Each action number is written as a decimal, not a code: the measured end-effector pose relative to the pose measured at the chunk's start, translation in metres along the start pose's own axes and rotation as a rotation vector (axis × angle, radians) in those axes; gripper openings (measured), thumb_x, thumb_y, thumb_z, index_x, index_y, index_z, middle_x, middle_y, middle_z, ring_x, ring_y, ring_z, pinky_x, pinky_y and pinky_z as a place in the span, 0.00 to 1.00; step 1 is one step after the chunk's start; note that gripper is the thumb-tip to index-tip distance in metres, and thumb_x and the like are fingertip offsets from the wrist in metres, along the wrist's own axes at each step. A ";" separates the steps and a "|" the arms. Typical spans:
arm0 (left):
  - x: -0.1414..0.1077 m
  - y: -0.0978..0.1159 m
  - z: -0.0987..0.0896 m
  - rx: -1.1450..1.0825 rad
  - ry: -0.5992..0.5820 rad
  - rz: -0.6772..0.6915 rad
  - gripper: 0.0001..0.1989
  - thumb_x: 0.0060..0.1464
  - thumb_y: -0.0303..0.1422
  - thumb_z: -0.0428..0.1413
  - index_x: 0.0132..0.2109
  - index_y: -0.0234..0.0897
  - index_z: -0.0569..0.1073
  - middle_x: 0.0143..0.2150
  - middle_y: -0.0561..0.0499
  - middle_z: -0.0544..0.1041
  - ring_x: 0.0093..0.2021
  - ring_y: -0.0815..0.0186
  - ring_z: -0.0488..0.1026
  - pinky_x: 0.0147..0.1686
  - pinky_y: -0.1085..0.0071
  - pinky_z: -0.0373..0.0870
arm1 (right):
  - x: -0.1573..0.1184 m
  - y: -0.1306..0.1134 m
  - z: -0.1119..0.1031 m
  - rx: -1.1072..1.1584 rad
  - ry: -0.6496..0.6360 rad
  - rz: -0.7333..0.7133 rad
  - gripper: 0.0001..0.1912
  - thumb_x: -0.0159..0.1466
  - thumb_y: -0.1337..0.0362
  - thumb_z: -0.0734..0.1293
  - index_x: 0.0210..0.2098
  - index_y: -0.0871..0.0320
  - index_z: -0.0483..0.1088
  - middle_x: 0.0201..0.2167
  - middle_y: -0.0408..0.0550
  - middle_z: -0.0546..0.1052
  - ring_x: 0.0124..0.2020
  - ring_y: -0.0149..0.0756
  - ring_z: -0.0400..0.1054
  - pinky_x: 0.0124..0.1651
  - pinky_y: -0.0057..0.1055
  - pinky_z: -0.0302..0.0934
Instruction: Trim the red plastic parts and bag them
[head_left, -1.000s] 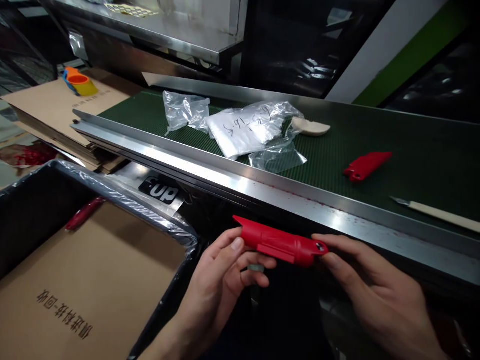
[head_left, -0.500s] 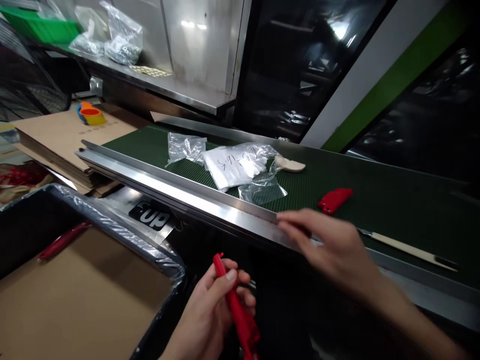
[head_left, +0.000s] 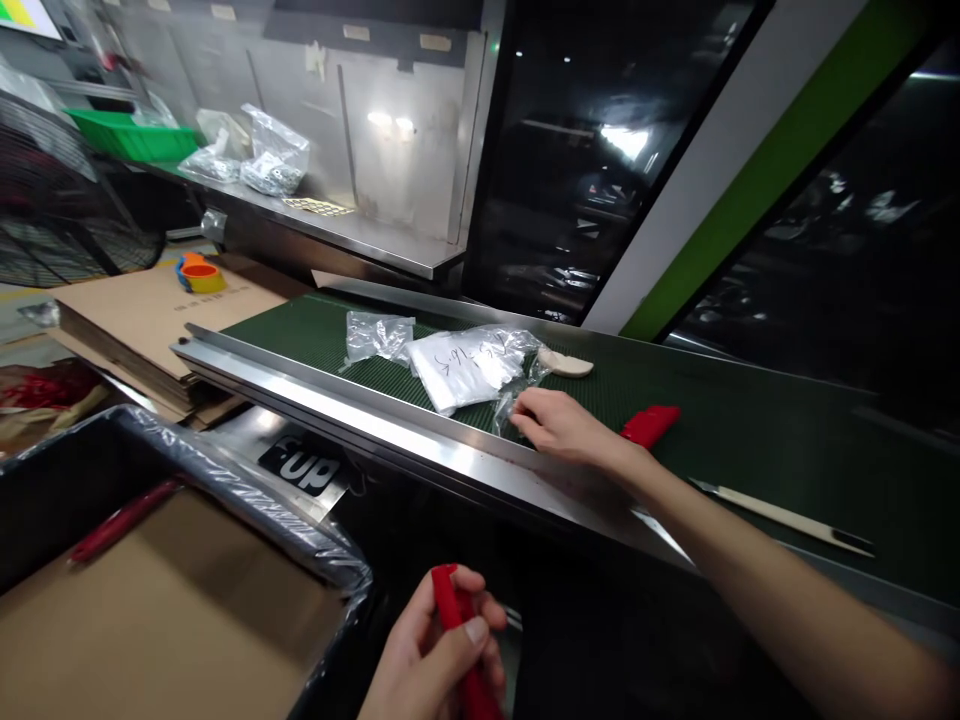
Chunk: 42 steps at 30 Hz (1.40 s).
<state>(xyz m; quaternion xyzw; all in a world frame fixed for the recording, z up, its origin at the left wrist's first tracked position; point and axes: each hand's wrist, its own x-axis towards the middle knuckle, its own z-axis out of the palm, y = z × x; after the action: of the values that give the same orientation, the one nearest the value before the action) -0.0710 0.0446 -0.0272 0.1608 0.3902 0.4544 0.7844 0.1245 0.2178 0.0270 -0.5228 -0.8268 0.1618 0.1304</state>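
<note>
Red part [head_left: 450, 600] clamped in left hand [head_left: 429, 660]; right hand [head_left: 561, 426] at clear bag [head_left: 504, 408], grip unclear.

Open over the right stretch of the dark-green ribbed belt [head_left: 810, 430], with a gap between the red plastic piece [head_left: 651, 426] and the slim cream-handled knife [head_left: 787, 516]. Obstructed farther left by the white packet in clear plastic [head_left: 461, 368], with the pale curved piece [head_left: 566, 363] at its right end. Taken up just nearer by the right hand [head_left: 551, 425], closed on the thin clear bag [head_left: 504, 410]. Barred low along the near edge by the raised silver rail [head_left: 375, 420], crossed by the right forearm [head_left: 720, 530]. Open from above into the black-lined bin [head_left: 225, 483].
</note>
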 end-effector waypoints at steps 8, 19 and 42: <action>-0.009 0.019 0.025 0.184 -0.043 0.194 0.18 0.52 0.35 0.63 0.48 0.39 0.66 0.40 0.52 0.73 0.24 0.76 0.64 0.25 0.76 0.60 | -0.120 -0.069 -0.010 0.392 0.025 0.056 0.14 0.71 0.58 0.56 0.33 0.55 0.66 0.30 0.40 0.69 0.31 0.27 0.65 0.34 0.25 0.60; -0.019 -0.002 0.025 0.364 0.033 0.078 0.15 0.52 0.34 0.64 0.42 0.38 0.66 0.29 0.58 0.69 0.23 0.76 0.64 0.23 0.78 0.63 | -0.185 -0.074 0.043 0.258 0.166 0.092 0.04 0.69 0.63 0.61 0.42 0.54 0.67 0.38 0.43 0.71 0.37 0.29 0.67 0.40 0.26 0.62; -0.012 -0.047 0.013 1.329 -0.220 0.764 0.28 0.58 0.25 0.51 0.64 0.41 0.57 0.46 0.45 0.73 0.42 0.61 0.71 0.43 0.66 0.68 | -0.214 -0.091 0.053 0.299 0.323 0.012 0.07 0.66 0.67 0.63 0.45 0.57 0.68 0.37 0.46 0.71 0.38 0.30 0.67 0.39 0.27 0.65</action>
<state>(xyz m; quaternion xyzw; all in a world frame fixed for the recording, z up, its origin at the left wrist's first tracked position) -0.0375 0.0105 -0.0417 0.7655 0.4183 0.3451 0.3463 0.1193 -0.0196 0.0056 -0.5218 -0.7588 0.1973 0.3362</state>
